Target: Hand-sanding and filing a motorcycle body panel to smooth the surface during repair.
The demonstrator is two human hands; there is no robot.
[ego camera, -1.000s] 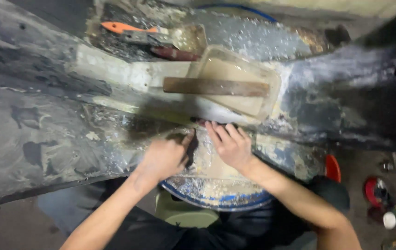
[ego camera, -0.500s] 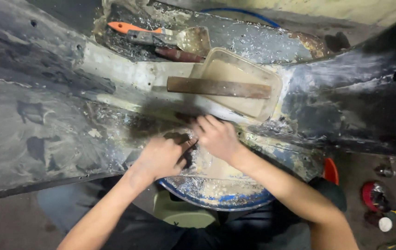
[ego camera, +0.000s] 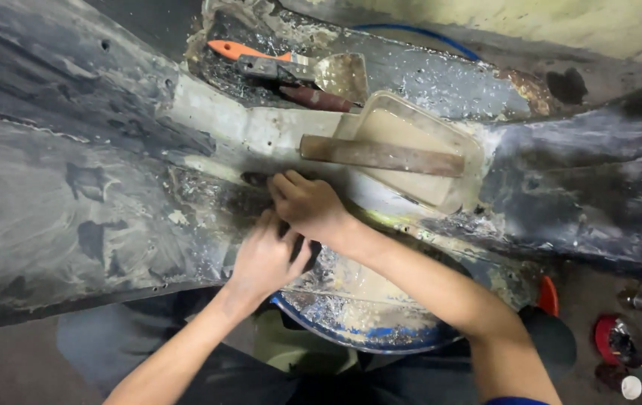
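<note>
At frame centre, the right hand (ego camera: 307, 206) pressed flat, fingers extended, on the grimy panel (ego camera: 73, 202), while the left hand (ego camera: 265, 259) curled closed just below it, its grip indeterminable.

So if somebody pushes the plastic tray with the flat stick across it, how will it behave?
The tray looks thin and translucent, so it is probably light and would flex a little. It sits on an uneven, crusted panel, so it would likely drag or rock rather than slide smoothly. The stick only rests across its rim, so it may shift or fall off.
</note>
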